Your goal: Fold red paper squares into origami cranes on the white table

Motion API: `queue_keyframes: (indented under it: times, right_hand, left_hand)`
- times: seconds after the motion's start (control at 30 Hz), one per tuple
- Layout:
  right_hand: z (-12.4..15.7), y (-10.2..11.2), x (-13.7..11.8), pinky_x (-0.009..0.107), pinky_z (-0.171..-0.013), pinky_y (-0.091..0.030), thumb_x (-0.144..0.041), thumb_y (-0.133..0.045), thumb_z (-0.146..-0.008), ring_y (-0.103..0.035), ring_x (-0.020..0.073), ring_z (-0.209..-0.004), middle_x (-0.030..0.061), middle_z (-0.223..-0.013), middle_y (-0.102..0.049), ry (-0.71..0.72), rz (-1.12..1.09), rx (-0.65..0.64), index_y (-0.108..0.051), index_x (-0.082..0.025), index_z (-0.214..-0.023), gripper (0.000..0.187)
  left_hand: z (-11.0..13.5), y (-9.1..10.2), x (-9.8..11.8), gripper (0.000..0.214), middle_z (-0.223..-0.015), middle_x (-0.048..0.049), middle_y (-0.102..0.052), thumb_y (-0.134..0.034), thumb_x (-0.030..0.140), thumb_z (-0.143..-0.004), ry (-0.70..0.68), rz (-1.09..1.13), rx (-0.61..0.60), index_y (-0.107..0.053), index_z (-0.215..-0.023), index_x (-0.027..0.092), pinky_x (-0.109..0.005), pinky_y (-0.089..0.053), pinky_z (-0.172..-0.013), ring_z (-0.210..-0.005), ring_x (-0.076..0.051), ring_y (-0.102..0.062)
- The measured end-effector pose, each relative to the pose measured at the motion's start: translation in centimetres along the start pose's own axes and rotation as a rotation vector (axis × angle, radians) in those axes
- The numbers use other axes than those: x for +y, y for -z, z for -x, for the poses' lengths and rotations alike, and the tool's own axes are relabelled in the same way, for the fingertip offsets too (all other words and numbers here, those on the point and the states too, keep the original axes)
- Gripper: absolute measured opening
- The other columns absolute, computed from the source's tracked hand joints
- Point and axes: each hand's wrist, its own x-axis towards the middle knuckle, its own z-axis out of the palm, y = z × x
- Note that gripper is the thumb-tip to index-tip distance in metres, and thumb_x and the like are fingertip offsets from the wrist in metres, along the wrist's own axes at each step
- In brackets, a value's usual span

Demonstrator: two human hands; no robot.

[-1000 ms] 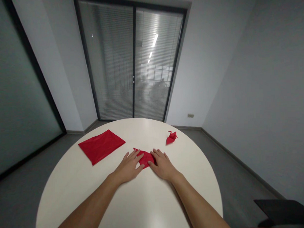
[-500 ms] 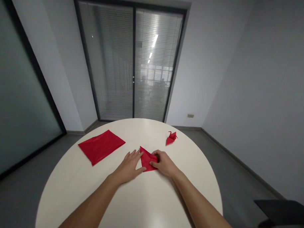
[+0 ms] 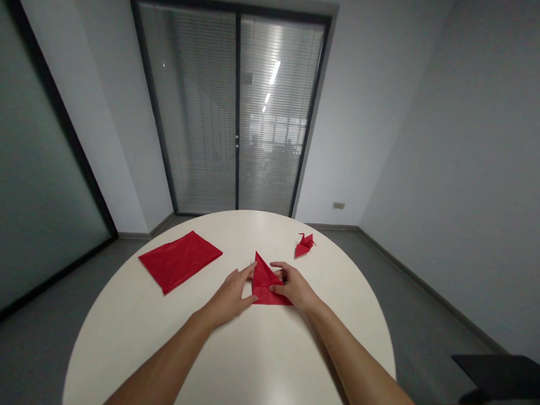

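Observation:
A folded sheet of red paper (image 3: 262, 279) lies in front of me, its pointed tip facing away and a creased strip along its near edge. My left hand (image 3: 229, 295) rests at its left side, fingertips at the upper left edge and thumb at the lower left corner, thumb and fingers apart. My right hand (image 3: 295, 287) grips the paper's right side, its thumb on top and some fingers hidden behind the raised fold. Beyond that hand stands a finished red paper crane (image 3: 304, 245).
A flat stack of red paper (image 3: 180, 262) lies at the left of the round white table (image 3: 257, 356). Behind the table is a glazed partition with blinds (image 3: 196, 110). A dark chair part (image 3: 506, 374) shows at the lower right.
The folded paper's tip has moved up and slightly right, and its outline has grown taller and wider at the base. My left fingers have lifted from lying flat to its edge.

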Motion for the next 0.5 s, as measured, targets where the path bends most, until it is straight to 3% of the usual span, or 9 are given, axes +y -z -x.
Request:
queue_keyframes:
  times: [0.1,0.2,0.3,0.37,0.5]
  right_hand:
    - [-0.3,0.0,0.2,0.029,-0.064,-0.05,-0.021,-0.072,-0.069,-0.063,0.0179,-0.073,0.0025,-0.091,-0.068,0.017,-0.008,-0.018,-0.06,-0.017,-0.129,0.061]
    - [-0.7,-0.1,0.2,0.029,-0.062,-0.047,-0.026,-0.071,-0.071,-0.062,0.0178,-0.068,0.0016,-0.083,-0.07,0.055,-0.017,0.005,-0.068,-0.016,-0.114,0.045]
    - [-1.1,-0.4,0.1,0.032,-0.068,-0.049,-0.032,-0.072,-0.071,-0.064,0.0204,-0.073,0.0042,-0.082,-0.072,0.11,-0.043,0.156,-0.07,-0.015,-0.099,0.033]
    - [-1.1,-0.7,-0.2,0.033,-0.071,-0.05,-0.033,-0.072,-0.072,-0.065,0.0213,-0.075,0.0056,-0.083,-0.073,0.148,-0.044,0.255,-0.07,-0.016,-0.093,0.027]
    - [-0.6,-1.5,-1.4,0.034,-0.076,-0.051,-0.031,-0.07,-0.075,-0.065,0.0218,-0.078,0.0067,-0.087,-0.075,0.233,-0.024,0.32,-0.071,-0.018,-0.09,0.02]
  left_hand:
    - [-0.1,-0.2,-0.2,0.091,-0.128,-0.008,-0.065,-0.067,0.015,-0.084,-0.009,0.057,0.014,-0.019,-0.16,0.029,-0.046,-0.046,-0.108,-0.115,-0.024,-0.062]
    - [-0.3,-0.1,0.0,0.088,-0.13,-0.0088,-0.062,-0.066,0.014,-0.084,-0.044,0.014,0.093,-0.022,-0.159,0.029,-0.046,-0.049,-0.104,-0.111,-0.024,-0.062]
    - [-0.4,0.3,0.7,0.063,-0.133,-0.0098,-0.059,-0.062,0.015,-0.088,-0.087,-0.047,0.196,-0.046,-0.148,0.027,-0.045,-0.051,-0.102,-0.113,-0.025,-0.061]
    - [-0.5,0.4,1.5,0.042,-0.125,-0.0087,-0.064,-0.057,0.018,-0.093,-0.101,-0.059,0.187,-0.059,-0.134,0.025,-0.043,-0.052,-0.099,-0.109,-0.024,-0.064]
    - [-0.6,-0.4,2.9,0.036,-0.131,-0.01,-0.065,-0.053,0.024,-0.098,-0.056,0.035,0.212,-0.059,-0.133,0.022,-0.043,-0.048,-0.107,-0.12,-0.025,-0.062]
